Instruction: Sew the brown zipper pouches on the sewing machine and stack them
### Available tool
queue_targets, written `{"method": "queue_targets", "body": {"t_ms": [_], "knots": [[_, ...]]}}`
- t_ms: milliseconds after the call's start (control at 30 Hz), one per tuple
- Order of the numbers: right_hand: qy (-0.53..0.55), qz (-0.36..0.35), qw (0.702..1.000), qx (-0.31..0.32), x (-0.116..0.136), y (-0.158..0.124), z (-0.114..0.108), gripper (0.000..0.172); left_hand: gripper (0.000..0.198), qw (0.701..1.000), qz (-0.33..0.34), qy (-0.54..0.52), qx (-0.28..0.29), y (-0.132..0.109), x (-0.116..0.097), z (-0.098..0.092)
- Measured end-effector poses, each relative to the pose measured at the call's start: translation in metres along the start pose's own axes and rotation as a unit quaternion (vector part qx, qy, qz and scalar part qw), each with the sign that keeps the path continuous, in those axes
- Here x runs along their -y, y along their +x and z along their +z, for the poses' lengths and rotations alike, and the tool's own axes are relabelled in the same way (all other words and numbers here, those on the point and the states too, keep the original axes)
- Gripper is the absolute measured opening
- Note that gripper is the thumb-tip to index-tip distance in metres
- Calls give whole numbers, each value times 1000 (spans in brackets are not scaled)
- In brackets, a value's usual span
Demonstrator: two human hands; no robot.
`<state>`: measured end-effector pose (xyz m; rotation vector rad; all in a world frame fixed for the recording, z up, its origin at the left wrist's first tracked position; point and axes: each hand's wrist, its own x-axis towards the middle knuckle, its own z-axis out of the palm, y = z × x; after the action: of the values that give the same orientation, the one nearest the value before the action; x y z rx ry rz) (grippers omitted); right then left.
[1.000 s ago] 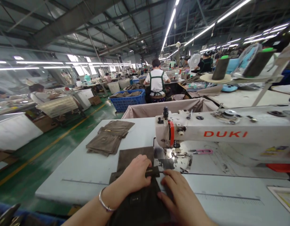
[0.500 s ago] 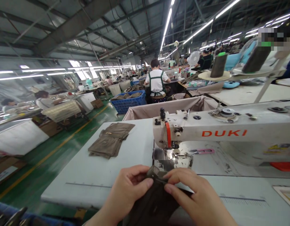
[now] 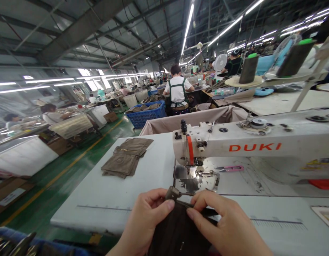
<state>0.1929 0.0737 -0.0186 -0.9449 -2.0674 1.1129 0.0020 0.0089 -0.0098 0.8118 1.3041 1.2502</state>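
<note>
Between my hands hangs a dark olive fabric piece [image 3: 172, 231], its top edge pinched just in front of the sewing machine [image 3: 249, 142]. My left hand [image 3: 145, 220] grips the fabric at its upper left corner, where a small folded tab sticks up. With thumb and forefinger, my right hand [image 3: 215, 217] pinches the same edge farther right. The machine's presser foot and metal plate [image 3: 193, 177] lie a little beyond the fingers. A stack of similar olive pieces [image 3: 127, 156], one with a zipper on top, rests on the table to the left.
Pink-handled thread snips [image 3: 231, 168] lie on the machine bed. Thread cones [image 3: 249, 69] stand at the upper right. Beyond the table are a pinkish cloth-lined bin [image 3: 164, 126], a blue crate [image 3: 147, 115] and a seated co-worker [image 3: 177, 87]. Another blue crate [image 3: 41, 243] sits at the lower left.
Both hands keep their pinch on the fabric. The folded tab at the left corner now stands more upright, and the gap along the edge between the hands shows wider.
</note>
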Motion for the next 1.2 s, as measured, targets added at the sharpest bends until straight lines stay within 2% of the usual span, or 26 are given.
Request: {"method": "queue_targets", "body": {"t_ms": [67, 100, 167, 233, 300, 367, 467, 600, 667, 767, 867, 1000, 1200], "knots": [[25, 10, 999, 31, 2, 1, -1, 4, 30, 999, -12, 35, 1, 0, -2, -3], [47, -1, 997, 59, 3, 1, -2, 7, 32, 998, -21, 60, 10, 2, -4, -6], [92, -53, 986, 129, 2, 1, -2, 28, 33, 989, -43, 132, 44, 7, -10, -14], [88, -117, 972, 184, -5, 1, 4, 42, 30, 958, -49, 268, 92, 18, -14, -23], [6, -173, 964, 201, -19, 4, 16, 41, 25, 899, -26, 419, 123, 35, -15, -30], [-145, -225, 947, 177, -36, 12, 31, 33, 18, 850, 11, 514, 119, 59, -9, -32], [-308, -252, 911, 104, -60, 35, 47, 12, 5, 815, 77, 571, 62, 103, 4, -24], [-348, -235, 904, 81, -78, 70, 43, 18, 15, 766, 174, 618, -26, 155, 16, -9], [-359, -235, 899, 86, -81, 79, 33, 21, 14, 749, 210, 627, -37, 167, 20, -4], [-366, -238, 895, 90, -86, 78, 19, 25, 11, 734, 247, 633, -16, 164, 29, -1], [-363, -245, 894, 90, -94, 68, 12, 31, 12, 723, 277, 632, 15, 141, 40, 0], [-355, -248, 898, 85, -103, 61, 12, 34, 27, 715, 311, 622, 70, 117, 47, -3], [-357, -220, 906, 61, -93, 68, 16, 31, 27, 708, 325, 617, 115, 130, 39, -13]]}}
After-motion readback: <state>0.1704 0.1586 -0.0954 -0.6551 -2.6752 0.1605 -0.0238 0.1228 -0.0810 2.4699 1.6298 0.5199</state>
